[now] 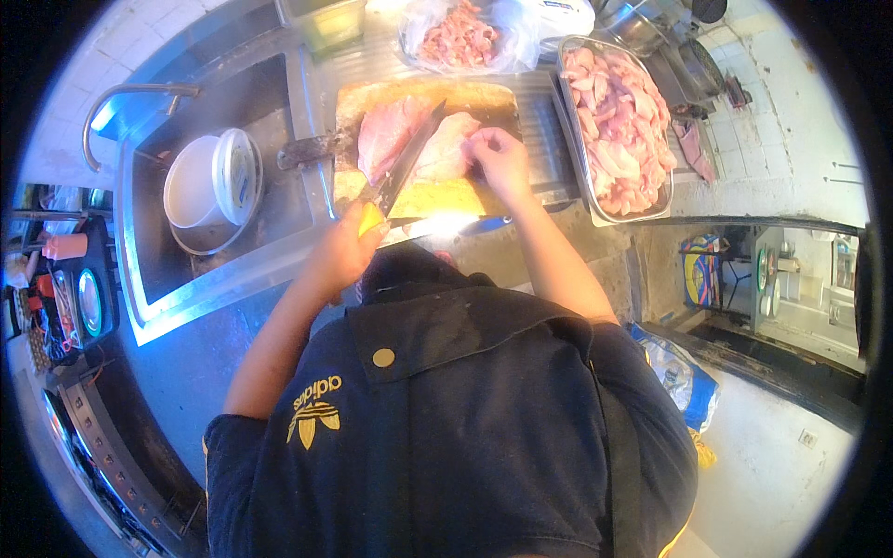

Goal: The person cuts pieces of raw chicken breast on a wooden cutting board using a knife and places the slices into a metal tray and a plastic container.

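My left hand (347, 245) grips the yellow handle of a long kitchen knife (408, 162). Its dark blade points away from me, over raw poultry meat on a worn yellow cutting board (425, 204). One pinkish raw piece (391, 129) lies left of the blade. Right of it is a paler raw piece (444, 148), which looks like chicken breast. At that piece's right edge, the bent fingers of my right hand (504, 164) pinch the meat. The fingertips are partly hidden.
Right of the board stands a metal tray (672, 192) heaped with raw chicken pieces. Behind it sits a plastic-lined bowl (520, 59) of meat scraps. A dark flat tool (307, 152) lies at left, beside a sink (143, 261) holding a white tub (192, 183). A blue handle (488, 224) lies near the front edge.
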A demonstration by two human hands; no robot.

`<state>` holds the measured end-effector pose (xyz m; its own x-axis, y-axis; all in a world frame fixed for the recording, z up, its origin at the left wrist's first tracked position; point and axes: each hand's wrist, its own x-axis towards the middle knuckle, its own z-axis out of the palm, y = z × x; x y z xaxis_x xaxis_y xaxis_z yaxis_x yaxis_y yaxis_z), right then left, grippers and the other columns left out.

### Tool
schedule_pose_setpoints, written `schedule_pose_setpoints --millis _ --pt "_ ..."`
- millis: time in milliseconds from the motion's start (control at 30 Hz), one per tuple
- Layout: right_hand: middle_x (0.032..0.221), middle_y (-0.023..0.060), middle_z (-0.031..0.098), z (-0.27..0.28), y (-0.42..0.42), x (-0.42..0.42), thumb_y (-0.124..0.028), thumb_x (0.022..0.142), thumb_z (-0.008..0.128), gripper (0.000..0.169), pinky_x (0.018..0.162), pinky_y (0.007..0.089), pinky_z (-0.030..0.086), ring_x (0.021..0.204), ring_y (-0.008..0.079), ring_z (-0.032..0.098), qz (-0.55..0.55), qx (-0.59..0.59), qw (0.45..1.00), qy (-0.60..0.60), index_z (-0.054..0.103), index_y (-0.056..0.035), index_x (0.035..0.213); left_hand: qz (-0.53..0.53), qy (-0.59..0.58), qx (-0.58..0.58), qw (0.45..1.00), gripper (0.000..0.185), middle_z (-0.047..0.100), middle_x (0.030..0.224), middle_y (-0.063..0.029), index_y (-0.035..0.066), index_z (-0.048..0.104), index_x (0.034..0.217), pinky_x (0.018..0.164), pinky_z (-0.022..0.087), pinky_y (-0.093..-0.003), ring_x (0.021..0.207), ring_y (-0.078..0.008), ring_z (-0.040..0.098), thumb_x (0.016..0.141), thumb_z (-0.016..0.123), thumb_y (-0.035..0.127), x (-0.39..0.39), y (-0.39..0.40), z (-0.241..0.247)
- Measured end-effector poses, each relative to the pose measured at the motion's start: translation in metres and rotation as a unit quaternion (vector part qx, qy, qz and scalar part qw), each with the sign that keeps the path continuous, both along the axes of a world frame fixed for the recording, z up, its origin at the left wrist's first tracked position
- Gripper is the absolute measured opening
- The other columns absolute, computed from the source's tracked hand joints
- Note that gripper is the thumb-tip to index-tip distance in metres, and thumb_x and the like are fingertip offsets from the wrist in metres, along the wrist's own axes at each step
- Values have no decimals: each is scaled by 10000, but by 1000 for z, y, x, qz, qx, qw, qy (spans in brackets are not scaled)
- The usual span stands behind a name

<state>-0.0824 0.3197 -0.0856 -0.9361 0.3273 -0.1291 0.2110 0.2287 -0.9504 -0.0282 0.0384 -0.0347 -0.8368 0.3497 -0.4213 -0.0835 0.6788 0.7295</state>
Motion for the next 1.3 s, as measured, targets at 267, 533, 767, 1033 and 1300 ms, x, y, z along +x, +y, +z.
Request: schedule_pose_setpoints --millis 267,533,767,1033,1300 --pt "925 124 639 25 -19 0 -344 756 739 285 815 436 492 919 297 622 50 391 919 3 694 -80 856 -29 72 1 997 390 595 720 -189 34 452 1160 554 451 -424 618 -308 603 938 581 327 -4 2 -11" --pt "876 133 637 11 -21 -17 -255 720 689 180 754 453 507 844 326 637 58 401 914 20 685 -92 799 -51 94 -33 994 414 618 884 -325 25 451 1168 720 463 -516 866 -490 611 931 565 345 -4 14 3" --pt "802 161 631 0 -10 -6 -194 738 664 163 708 443 507 788 343 635 32 354 932 78 677 -41 794 -95 99 -77 988 371 616 883 -342 19 420 1147 721 466 -547 868 -505 607 934 543 296 -3 15 10" --pt "770 155 632 -2 -12 -3 -172 750 650 150 679 409 502 719 325 630 14 283 957 67 683 -33 796 -115 132 -74 982 370 623 845 -313 -24 430 1113 740 452 -566 842 -511 598 926 553 270 -21 30 -10" --pt "783 99 651 3 7 14 -167 767 665 143 667 308 485 707 183 628 57 59 997 -15 697 -34 810 -137 225 -78 961 411 621 781 -280 -16 454 1142 700 479 -528 765 -473 612 923 570 313 -58 48 -5"
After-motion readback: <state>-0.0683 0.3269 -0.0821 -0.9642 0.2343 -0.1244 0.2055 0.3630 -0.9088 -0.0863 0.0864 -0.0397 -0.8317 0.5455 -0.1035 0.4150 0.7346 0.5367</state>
